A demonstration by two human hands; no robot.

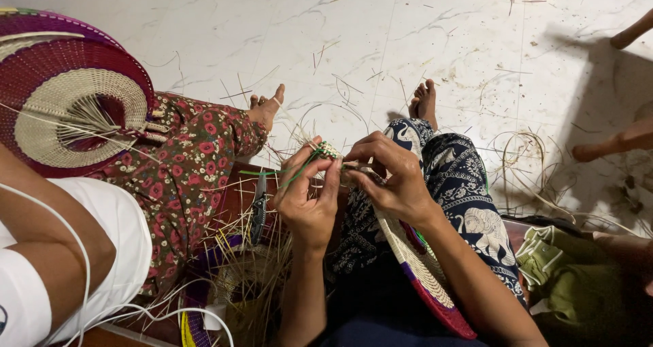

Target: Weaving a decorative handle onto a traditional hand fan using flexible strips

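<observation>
My left hand (307, 196) and my right hand (391, 177) meet over my lap, both pinching the edge of a woven fan (416, 262) made of pale straw with a purple and red rim. The left fingers pinch a green strip (286, 174) at the small woven tip (329, 150). The right fingers press the same edge from the other side. The fan runs down across my patterned dark blue trousers (462, 184).
A person on the left in floral trousers (183, 177) holds a large maroon and cream woven fan (64, 95). Dark scissors (258, 214) lie among loose straw strands (245, 265). Other people's feet (629, 34) are at the right. Green cloth (564, 265) lies at lower right.
</observation>
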